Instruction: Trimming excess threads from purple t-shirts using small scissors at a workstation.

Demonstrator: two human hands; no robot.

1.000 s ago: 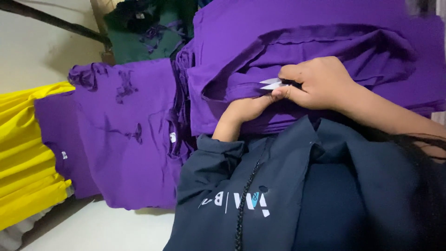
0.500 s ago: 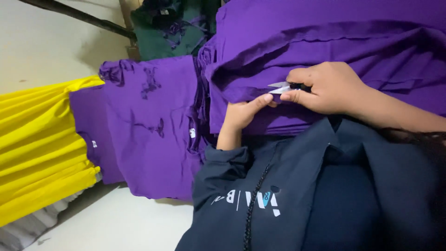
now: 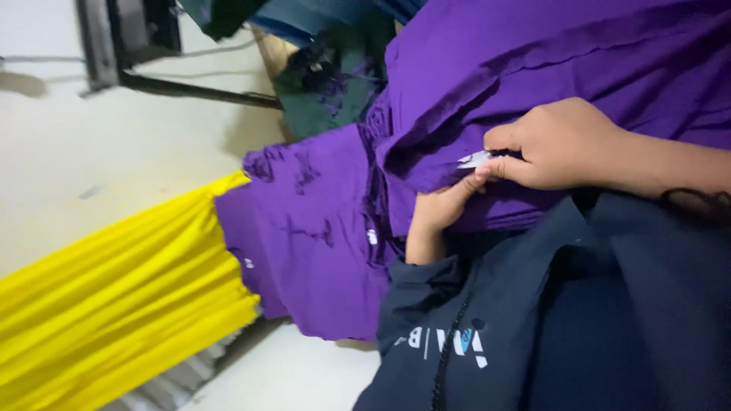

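Observation:
A purple garment (image 3: 533,68) lies bunched across the upper right. My right hand (image 3: 563,144) is closed around small thread snips (image 3: 476,160), whose pale metal tip pokes out at the garment's folded edge. Just below, my left hand (image 3: 438,213) pinches the purple cloth beside the blade, its fingertips nearly touching the tip. My dark navy hooded sweatshirt (image 3: 548,327) fills the lower right and hides my left wrist.
A flat stack of purple garments (image 3: 312,236) lies left of my hands. Yellow folded cloth (image 3: 122,297) spreads at the lower left. Dark green fabric (image 3: 327,91) and blue fabric (image 3: 304,15) sit at the top. A pale floor (image 3: 91,152) and a dark metal bar (image 3: 190,87) show beyond.
The view has shifted so everything sits further right and lower. Both hands stay together at the purple garment's edge, the right still gripping the snips.

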